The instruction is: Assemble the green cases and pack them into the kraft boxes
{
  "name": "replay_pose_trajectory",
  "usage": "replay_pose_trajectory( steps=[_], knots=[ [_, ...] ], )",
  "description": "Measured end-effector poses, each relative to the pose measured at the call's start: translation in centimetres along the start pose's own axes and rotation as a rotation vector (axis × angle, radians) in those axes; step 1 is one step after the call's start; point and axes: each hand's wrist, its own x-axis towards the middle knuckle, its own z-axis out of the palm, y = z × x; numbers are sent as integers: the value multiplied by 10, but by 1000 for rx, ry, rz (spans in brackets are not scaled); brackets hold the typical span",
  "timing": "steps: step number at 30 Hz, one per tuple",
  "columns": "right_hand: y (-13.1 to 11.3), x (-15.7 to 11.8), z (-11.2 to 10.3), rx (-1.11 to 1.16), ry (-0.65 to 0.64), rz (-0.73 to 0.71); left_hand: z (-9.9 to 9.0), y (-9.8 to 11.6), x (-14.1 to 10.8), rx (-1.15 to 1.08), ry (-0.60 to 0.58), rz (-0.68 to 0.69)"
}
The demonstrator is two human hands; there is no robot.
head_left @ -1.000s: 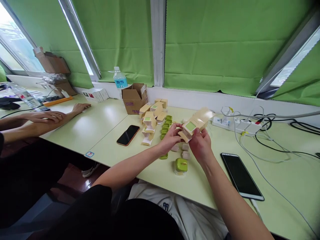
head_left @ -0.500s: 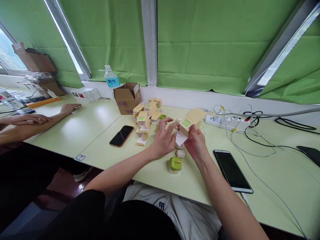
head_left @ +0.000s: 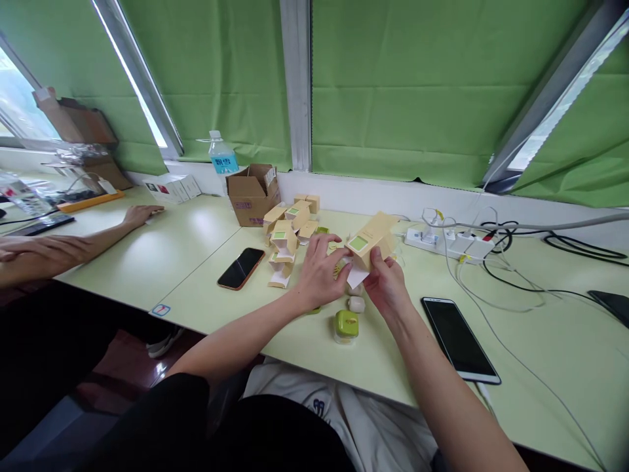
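A small tan carton (head_left: 374, 233) with a green label and a white inner flap is held above the table. My right hand (head_left: 386, 278) grips it from below and the right, thumb on its near side. My left hand (head_left: 322, 272) is at the carton's left end, its thumb and fingers closed about the flap there. On the table below stand a small jar with a green lid (head_left: 346, 326) and a pale beige round piece (head_left: 356, 304). More small green pieces lie partly hidden behind my left hand. Left of it, several tan cartons (head_left: 285, 237) sit in a pile, some with flaps open.
A phone (head_left: 240, 268) lies left of my arms, a larger white-edged phone (head_left: 459, 339) to the right. Behind are an open brown box (head_left: 253, 196), a water bottle (head_left: 223, 157) and a power strip (head_left: 449, 242) with cables. Another person's arm (head_left: 105, 241) rests at far left.
The carton has turned slightly, and its upper panel now looks straighter and flatter. My left fingers have come closer to its left end. The other person's nearer hand has shifted on their forearm.
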Motion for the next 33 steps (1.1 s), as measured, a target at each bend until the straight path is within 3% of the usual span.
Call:
replay_pose_trajectory(
  steps=[8, 16, 20, 27, 33],
  knots=[
    [1, 1, -3, -36, 46, -29, 16, -1, -5, -300, -130, -219],
    [5, 3, -7, -131, 115, -81, 7, 0, 4, -421, -115, -439],
    [9, 5, -12, -166, 227, -112, 7, -3, 7, -496, -127, -581],
    [10, 5, -14, -171, 237, -117, 7, -5, 9, -540, -298, -524],
    [9, 3, -12, -201, 221, -51, 12, -4, 15, -825, -241, -717]
  ],
)
